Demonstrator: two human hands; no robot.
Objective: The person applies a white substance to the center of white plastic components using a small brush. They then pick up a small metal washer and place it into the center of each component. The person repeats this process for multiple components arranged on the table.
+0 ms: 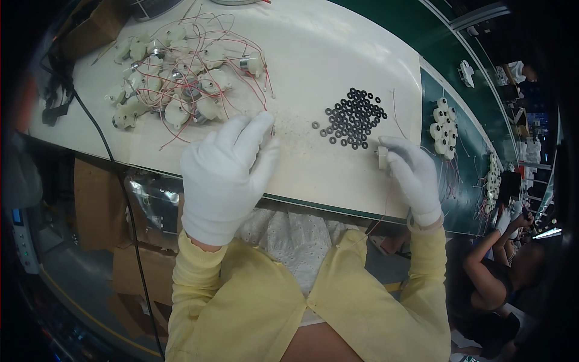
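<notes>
My white-gloved left hand hovers by the table's front edge, fingers extended and slightly apart. Beside its fingertips runs a thin red wire that comes from the pile of motors. To the right, my gloved right hand pinches a small off-white motor with a metal shaft, and its thin wires trail around the hand. Just beyond that motor lies a heap of small black rings. A tangled pile of off-white geared motors with red and white wires covers the left part of the table.
A white table bends away in front of me. On the green surface at right stand grouped off-white motors, with more farther along. A black cable hangs over the left edge, near cardboard boxes. Another person sits at right.
</notes>
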